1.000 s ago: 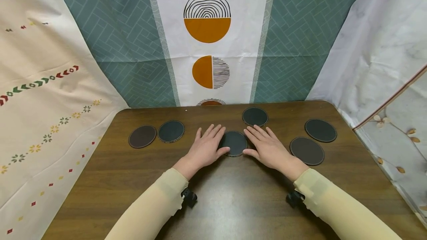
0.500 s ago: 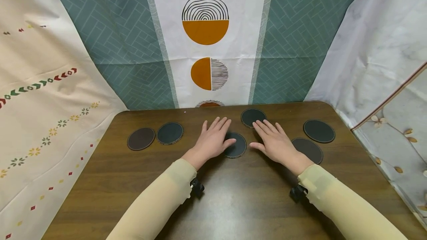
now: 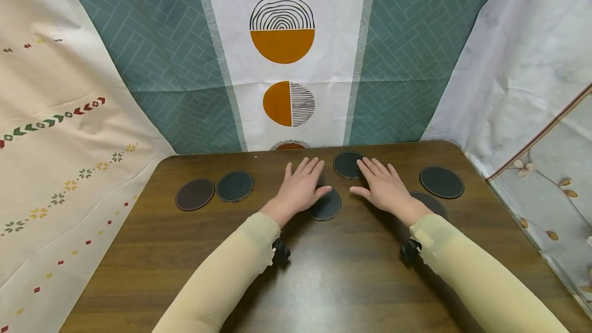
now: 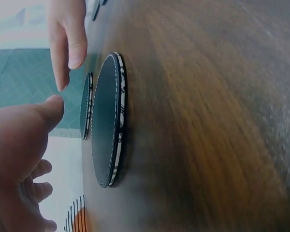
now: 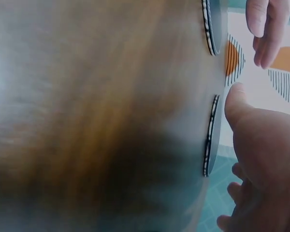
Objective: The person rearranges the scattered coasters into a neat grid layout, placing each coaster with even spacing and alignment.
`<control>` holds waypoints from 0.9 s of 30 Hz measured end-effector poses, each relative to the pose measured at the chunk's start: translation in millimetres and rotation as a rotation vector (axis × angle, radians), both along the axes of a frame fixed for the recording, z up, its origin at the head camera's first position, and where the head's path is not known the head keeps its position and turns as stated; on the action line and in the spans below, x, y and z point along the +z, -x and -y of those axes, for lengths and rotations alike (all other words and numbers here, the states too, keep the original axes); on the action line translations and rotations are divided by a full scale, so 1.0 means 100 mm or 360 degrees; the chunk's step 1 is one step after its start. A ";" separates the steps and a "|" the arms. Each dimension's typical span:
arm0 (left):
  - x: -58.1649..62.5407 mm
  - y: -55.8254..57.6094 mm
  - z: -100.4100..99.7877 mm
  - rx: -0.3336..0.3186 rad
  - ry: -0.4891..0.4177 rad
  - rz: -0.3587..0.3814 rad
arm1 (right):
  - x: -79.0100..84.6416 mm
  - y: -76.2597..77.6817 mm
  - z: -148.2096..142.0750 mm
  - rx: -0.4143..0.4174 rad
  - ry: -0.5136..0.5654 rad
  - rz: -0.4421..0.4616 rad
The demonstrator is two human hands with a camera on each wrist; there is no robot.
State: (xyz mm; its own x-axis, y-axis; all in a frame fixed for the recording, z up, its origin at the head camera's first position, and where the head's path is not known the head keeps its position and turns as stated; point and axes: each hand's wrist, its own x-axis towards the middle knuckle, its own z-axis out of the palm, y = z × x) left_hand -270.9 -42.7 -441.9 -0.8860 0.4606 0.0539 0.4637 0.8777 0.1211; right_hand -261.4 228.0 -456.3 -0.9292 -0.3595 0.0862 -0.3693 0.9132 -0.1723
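Note:
My left hand [image 3: 300, 189] hovers palm down with straight fingers, its thumb over the left part of the middle round black coaster [image 3: 327, 208]. In the left wrist view that coaster [image 4: 105, 125] lies flat, with pale stitching round its top and a black-and-white patterned edge; the hand is above it, apart. To the right, my right hand [image 3: 384, 189] is spread in the air, fingertips overlapping the back coaster [image 3: 346, 165] in the head view. Its forearm side partly hides a brownish coaster [image 3: 433, 204]. Neither hand holds anything.
A brown coaster [image 3: 195, 194] and a black coaster [image 3: 235, 187] lie at the left of the wooden table [image 3: 185, 261]. Another black coaster [image 3: 441, 182] is at the right. Patterned cloths [image 3: 180, 66] hang behind and at both sides. Each wrist wears a small black camera.
My left hand has moved right and slightly away from me, over the middle coaster. My right hand has drawn right, off that coaster's edge. The coasters stay where they were; the head view tilts slightly.

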 end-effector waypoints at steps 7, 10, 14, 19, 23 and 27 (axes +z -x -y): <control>-0.02 0.01 -0.02 0.0011 -0.0006 -0.0010 | 0.04 0.20 0.02 -0.0052 0.0002 0.0082; -0.02 0.01 -0.02 0.0010 -0.0001 -0.0022 | 0.03 0.27 0.03 -0.0065 0.0009 0.0108; -0.02 -0.02 -0.01 0.0015 -0.0002 -0.0007 | 0.00 0.35 0.02 -0.0086 0.0040 0.0180; -0.01 -0.03 0.02 0.0028 -0.0005 -0.0004 | -0.05 0.42 -0.03 -0.0114 0.0133 0.0271; -0.02 -0.02 0.05 0.0046 -0.0002 -0.0015 | -0.10 0.49 -0.07 -0.0098 0.0166 0.0289; -0.02 0.00 0.06 0.0058 0.0009 -0.0025 | -0.14 0.53 -0.08 -0.0088 0.0170 0.0296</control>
State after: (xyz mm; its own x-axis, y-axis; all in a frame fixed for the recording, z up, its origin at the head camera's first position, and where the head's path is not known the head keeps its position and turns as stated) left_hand -270.5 -48.6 -444.2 -0.9013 0.4281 0.0656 0.4329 0.8948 0.1091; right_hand -314.6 235.7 -470.4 -0.9506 -0.3058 -0.0535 -0.2723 0.9041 -0.3294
